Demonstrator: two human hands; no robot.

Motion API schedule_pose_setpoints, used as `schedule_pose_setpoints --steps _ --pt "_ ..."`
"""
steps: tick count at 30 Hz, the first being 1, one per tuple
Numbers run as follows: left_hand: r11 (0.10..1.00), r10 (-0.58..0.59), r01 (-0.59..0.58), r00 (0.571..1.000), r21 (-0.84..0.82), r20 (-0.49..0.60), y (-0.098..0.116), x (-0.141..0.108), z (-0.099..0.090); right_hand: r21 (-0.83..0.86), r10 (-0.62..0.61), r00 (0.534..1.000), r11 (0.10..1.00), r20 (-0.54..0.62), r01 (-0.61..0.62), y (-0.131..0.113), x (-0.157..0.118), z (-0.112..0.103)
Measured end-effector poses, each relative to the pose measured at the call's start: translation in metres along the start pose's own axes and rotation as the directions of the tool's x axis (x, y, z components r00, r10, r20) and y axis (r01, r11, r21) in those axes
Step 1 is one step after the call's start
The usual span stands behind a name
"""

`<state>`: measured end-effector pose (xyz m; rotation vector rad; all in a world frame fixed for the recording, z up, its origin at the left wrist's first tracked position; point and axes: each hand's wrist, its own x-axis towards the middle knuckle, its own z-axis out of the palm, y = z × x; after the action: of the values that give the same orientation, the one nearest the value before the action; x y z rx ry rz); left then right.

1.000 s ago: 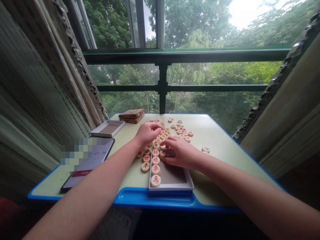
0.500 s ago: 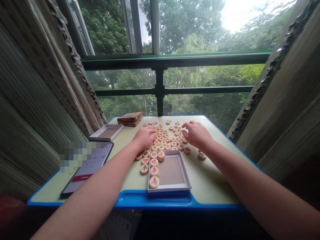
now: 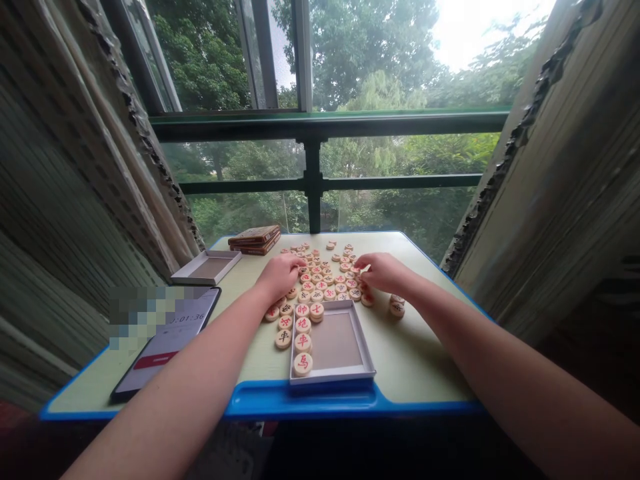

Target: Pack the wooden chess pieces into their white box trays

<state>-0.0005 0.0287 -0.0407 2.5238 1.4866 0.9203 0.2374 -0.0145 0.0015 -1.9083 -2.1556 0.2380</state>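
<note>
Round wooden chess pieces with red or black characters lie spread over the middle of the table. My left hand is at the left edge of the spread, its fingers drawn together on something too small to make out. My right hand is at the right edge, thumb and fingers pinched over the pieces; what is between them is hidden. Nearer to me lies an open shallow box, with a column of red-marked pieces along its left side and a small stack beside the top one.
An empty box lid and two stacked brown boxes are at the back left. A phone lies at the left front. Some pieces sit apart at the right. Blue edging borders the table.
The view has shifted a little. My right hand has come down and inward, its fingers closing at the pieces. My left hand's fingers have drawn together.
</note>
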Motion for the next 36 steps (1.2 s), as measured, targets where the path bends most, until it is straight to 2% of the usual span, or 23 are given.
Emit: schedule_pose_setpoints --steps 5,9,13,19,23,27,31,36 --pt "0.999 -0.037 0.037 0.999 0.018 -0.02 -0.004 0.0 -0.001 -0.057 -0.008 1.0 0.998 -0.016 0.008 0.006 0.003 -0.002" --pt "0.998 -0.054 0.054 0.997 0.016 0.052 -0.003 0.0 -0.001 -0.129 -0.027 0.997 0.991 0.077 0.037 0.01 0.001 -0.007" --pt "0.999 -0.032 0.031 0.997 0.008 0.065 -0.003 0.001 -0.001 -0.204 -0.023 0.986 0.977 0.163 0.056 0.008 -0.003 -0.011" --pt "1.0 -0.024 0.025 0.998 -0.01 0.051 -0.004 0.003 0.0 -0.278 0.025 0.989 0.96 0.148 0.017 0.008 -0.001 -0.01" --pt "0.999 -0.032 0.033 0.999 -0.028 0.035 -0.004 0.003 0.002 -0.264 0.029 0.996 0.964 0.079 -0.007 0.009 -0.001 -0.009" --pt "0.994 -0.081 0.081 0.997 -0.077 0.002 -0.006 0.002 0.004 -0.187 -0.096 0.995 0.977 0.029 0.1 0.008 -0.001 -0.006" --pt "0.991 -0.092 0.09 0.996 -0.1 -0.015 -0.006 0.001 0.005 -0.125 -0.243 0.969 0.964 -0.039 0.237 0.007 0.0 0.004" --pt "0.995 -0.015 0.015 1.0 -0.101 0.001 0.006 -0.002 0.001 -0.141 -0.309 0.946 0.945 -0.095 0.295 0.007 0.002 0.016"
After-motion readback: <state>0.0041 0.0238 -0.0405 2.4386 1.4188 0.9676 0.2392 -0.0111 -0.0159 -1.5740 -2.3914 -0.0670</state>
